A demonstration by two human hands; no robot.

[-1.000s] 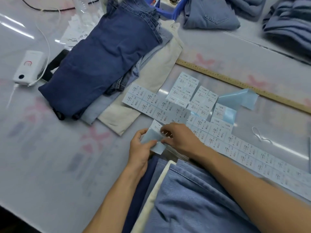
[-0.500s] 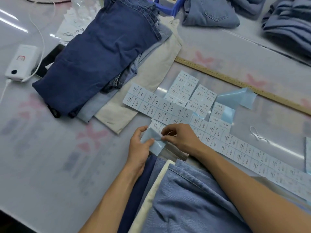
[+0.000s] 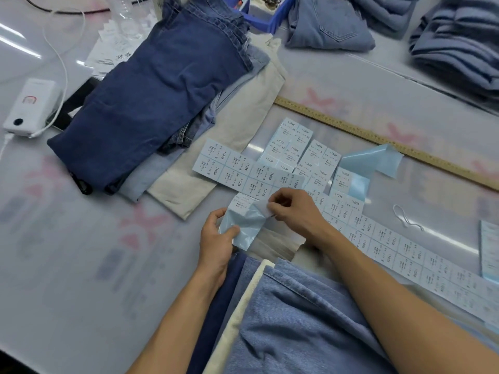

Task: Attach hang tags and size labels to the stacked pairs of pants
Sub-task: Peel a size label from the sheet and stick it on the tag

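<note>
Pale-blue backing sheet [image 3: 244,225] is sitting in the left hand [image 3: 216,238], thumb and fingers pinching its near edge, just above the near stack of pants [image 3: 283,319]. Right hand [image 3: 294,209] is pinching a white size label [image 3: 261,205] at the sheet's top, near the label strips [image 3: 378,238] lying on the desk [image 3: 81,252].

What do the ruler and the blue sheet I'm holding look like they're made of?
Ruler: seemingly wood, matte yellowish-tan with dark printed tick marks. Blue sheet: likely glossy coated label-backing paper; it shines and curls thinly where the left hand holds it while the right hand pinches a white label.
</note>
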